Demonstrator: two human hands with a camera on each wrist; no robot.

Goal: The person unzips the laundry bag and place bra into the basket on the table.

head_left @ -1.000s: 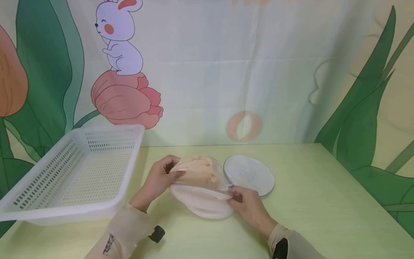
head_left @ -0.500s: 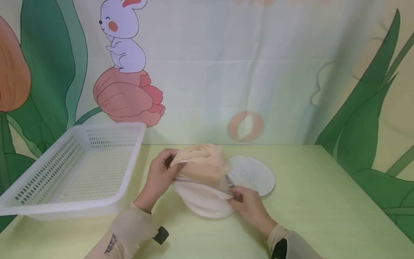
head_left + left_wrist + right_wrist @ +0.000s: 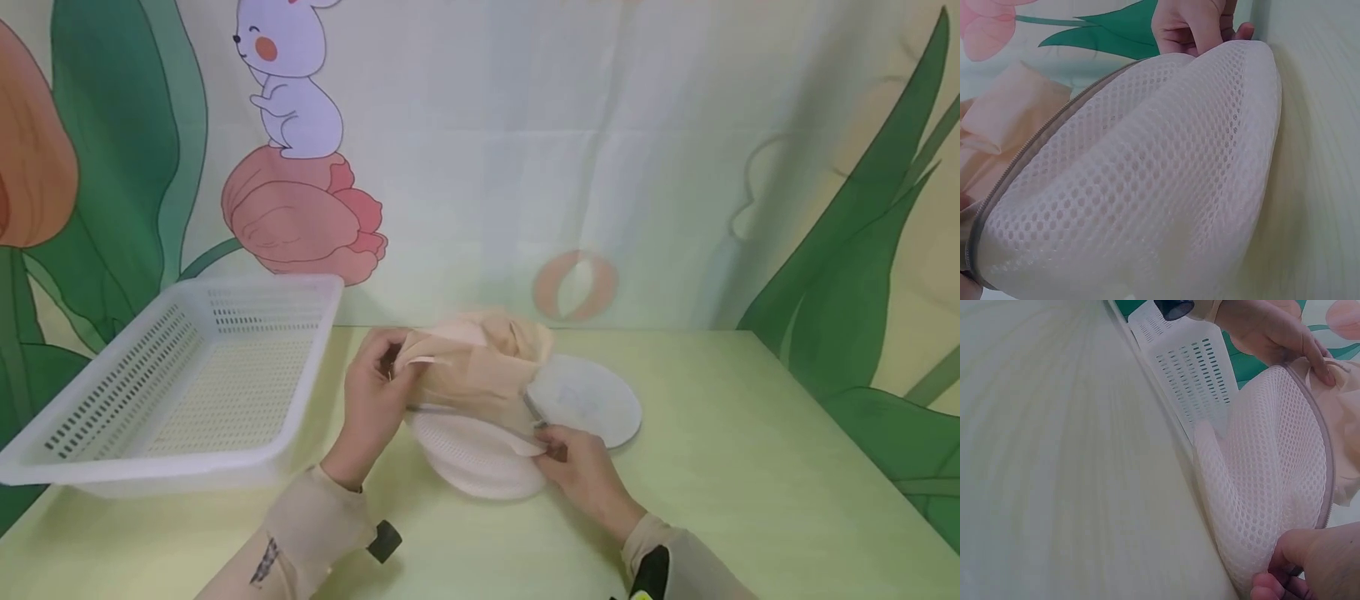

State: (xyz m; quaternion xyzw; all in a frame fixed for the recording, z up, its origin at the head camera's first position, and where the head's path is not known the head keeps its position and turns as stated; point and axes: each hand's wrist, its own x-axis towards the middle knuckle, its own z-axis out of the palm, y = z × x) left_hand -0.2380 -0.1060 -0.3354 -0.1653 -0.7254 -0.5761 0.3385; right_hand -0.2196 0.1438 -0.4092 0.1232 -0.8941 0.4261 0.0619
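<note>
A white mesh laundry bag with a zip along its rim lies on the table, its mouth open. A soft beige garment rises bunched up at the mouth, its lower part overlapping the zipped rim. My left hand pinches the garment's left edge between thumb and fingers. My right hand grips the bag's rim at the right end of the zip. Behind that hand lies a round white panel with a grey edge, level with the bag's rim. In the left wrist view the bag's mesh hides most of the garment.
At the left stands a white plastic basket with slotted walls. The pale green table runs up to a printed cloth backdrop with a rabbit and tulips.
My left hand has moved up and slightly right, drawing the garment higher above the bag's rim, where more of it shows. My right hand keeps its hold on the rim.
</note>
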